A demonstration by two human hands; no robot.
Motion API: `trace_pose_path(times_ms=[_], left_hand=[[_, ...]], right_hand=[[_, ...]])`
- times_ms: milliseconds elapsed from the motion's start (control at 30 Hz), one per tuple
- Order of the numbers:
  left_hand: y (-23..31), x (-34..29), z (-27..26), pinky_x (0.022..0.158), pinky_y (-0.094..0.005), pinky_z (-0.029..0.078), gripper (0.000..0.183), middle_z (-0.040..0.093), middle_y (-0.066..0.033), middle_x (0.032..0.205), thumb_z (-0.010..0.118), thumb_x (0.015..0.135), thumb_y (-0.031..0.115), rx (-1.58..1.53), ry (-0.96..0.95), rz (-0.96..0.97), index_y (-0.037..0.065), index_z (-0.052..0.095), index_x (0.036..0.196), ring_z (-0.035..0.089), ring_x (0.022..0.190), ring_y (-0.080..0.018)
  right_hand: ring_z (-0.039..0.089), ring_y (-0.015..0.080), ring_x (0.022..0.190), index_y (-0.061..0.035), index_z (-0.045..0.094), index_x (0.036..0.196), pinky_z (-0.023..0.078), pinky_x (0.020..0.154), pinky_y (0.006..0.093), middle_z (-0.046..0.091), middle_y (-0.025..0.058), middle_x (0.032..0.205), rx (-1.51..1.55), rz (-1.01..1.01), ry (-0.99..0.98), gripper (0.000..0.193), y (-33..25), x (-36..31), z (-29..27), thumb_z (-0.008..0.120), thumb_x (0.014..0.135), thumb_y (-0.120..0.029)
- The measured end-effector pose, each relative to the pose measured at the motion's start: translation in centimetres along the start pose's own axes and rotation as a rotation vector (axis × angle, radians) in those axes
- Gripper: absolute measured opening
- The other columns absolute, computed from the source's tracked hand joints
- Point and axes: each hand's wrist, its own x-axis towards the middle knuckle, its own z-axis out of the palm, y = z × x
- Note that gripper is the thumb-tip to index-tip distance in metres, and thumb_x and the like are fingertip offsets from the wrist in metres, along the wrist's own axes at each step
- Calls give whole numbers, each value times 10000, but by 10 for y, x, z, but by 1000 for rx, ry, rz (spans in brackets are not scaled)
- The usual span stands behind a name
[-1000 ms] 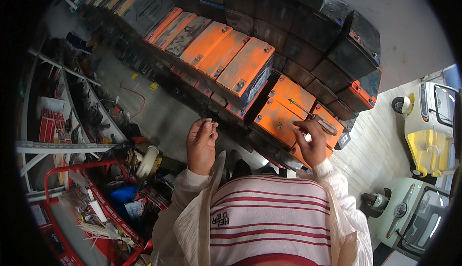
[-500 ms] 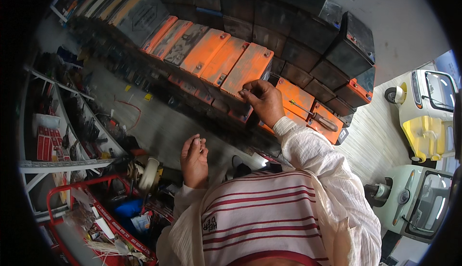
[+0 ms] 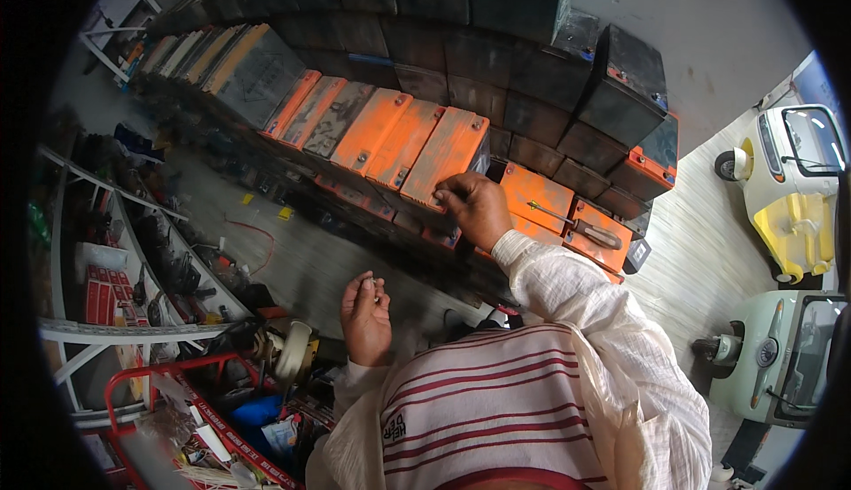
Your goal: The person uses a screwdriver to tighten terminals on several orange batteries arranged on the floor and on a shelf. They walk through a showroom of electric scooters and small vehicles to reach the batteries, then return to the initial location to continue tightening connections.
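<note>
Several orange-topped batteries stand in a row. At the near corner of the last battery in the raised row [image 3: 446,155], my right hand [image 3: 479,212] has thumb and forefinger pinched together where a terminal would be; whatever they grip is hidden. My left hand [image 3: 366,323] hovers lower and to the left, apart from the batteries, its fingers curled and the thumb pressed to a tiny thing I cannot make out. Right of my right hand, a screwdriver [image 3: 596,235] with a thick brown handle lies across the lower orange batteries [image 3: 538,190].
Dark batteries [image 3: 479,47] are stacked behind the orange ones. Metal shelving [image 3: 133,332] with boxes and parts stands at the left, beside a red-framed cart [image 3: 177,368] full of odds and ends. Small vehicles [image 3: 769,357] are parked on the right.
The whole view has shifted slightly, with the batteries a little lower in it. My right hand stays pinched at the same battery corner, and my left hand keeps its curled hold.
</note>
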Motion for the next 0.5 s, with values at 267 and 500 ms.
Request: trace_pose_path(times_ms=[267, 500], left_hand=[[9, -1, -4, 712, -240, 402, 155, 577, -18, 949, 552, 982, 137, 73, 34, 81, 50, 587, 1105, 498, 815, -96], [41, 78, -10, 630, -212, 336, 153, 538, 0, 885, 563, 977, 155, 284, -77, 122, 35, 584, 1070, 436, 738, -53]], right_hand=[[623, 309, 942, -11, 601, 1132, 500, 791, 391, 629, 171, 989, -462, 75, 97, 376, 57, -33, -118, 715, 852, -234], [554, 375, 992, -78, 603, 1099, 463, 879, 455, 569, 148, 1074, -791, 245, 1, 376, 119, -114, -196, 757, 761, -139]])
